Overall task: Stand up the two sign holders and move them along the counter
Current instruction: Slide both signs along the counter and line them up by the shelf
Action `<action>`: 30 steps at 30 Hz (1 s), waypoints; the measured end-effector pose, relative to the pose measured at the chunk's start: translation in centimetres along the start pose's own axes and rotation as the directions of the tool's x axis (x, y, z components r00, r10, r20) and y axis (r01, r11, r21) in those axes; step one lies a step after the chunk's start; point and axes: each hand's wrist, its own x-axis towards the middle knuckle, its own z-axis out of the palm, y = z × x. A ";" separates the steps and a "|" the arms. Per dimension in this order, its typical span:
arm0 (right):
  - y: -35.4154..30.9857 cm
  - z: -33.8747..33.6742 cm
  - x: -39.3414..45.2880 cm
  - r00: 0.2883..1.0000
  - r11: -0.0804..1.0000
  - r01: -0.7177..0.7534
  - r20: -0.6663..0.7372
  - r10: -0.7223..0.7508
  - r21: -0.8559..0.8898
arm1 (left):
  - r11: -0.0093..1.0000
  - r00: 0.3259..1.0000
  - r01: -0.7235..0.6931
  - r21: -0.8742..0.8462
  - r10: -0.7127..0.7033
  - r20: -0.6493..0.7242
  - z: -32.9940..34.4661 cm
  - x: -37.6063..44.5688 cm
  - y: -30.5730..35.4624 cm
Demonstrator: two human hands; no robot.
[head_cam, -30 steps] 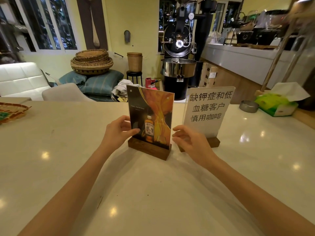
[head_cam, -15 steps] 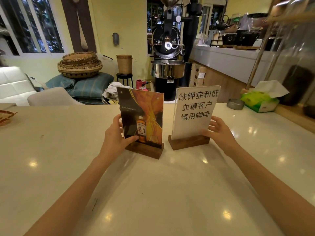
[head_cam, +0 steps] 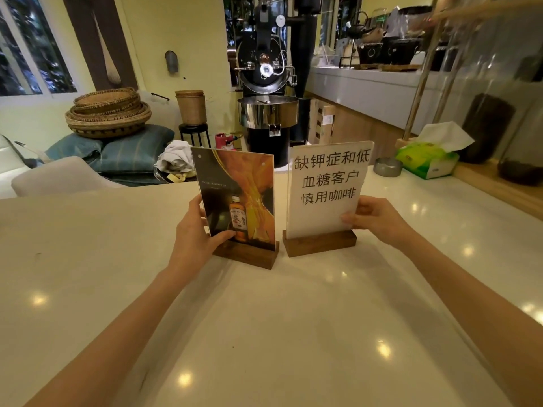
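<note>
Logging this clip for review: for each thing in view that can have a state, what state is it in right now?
Whisky ad sign holder: upright on the counter, gripped at its left edge.
Chinese text sign holder: upright, gripped at its right edge.
Left hand: closed on the whisky ad sign holder.
Right hand: closed on the Chinese text sign holder.
Tissue box: open, a tissue sticking out.

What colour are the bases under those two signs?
Dark brown wood on both bases, seen best in the head view.

Pale yellow walls (head_cam: 191, 39) frame a window (head_cam: 29, 45) at the far left, above stacked woven baskets (head_cam: 108, 113) resting on blue cushions (head_cam: 117, 152). A black coffee roaster (head_cam: 266, 69) stands centre, and ceiling lights glint off the glossy cream table (head_cam: 264, 333).
</note>
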 end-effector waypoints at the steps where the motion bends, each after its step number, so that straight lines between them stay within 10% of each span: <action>1: 0.1 -0.3 0.0 1.000 1.000 -0.003 -0.004 0.003 -0.004 | 1.000 1.000 -0.006 -0.001 0.006 0.008 0.4 0.3 0.2; 30: 7.0 -23.6 -3.2 0.898 0.935 -0.239 -0.425 0.110 -0.263 | 0.968 0.933 -0.192 -0.165 0.232 0.277 26.0 10.0 17.0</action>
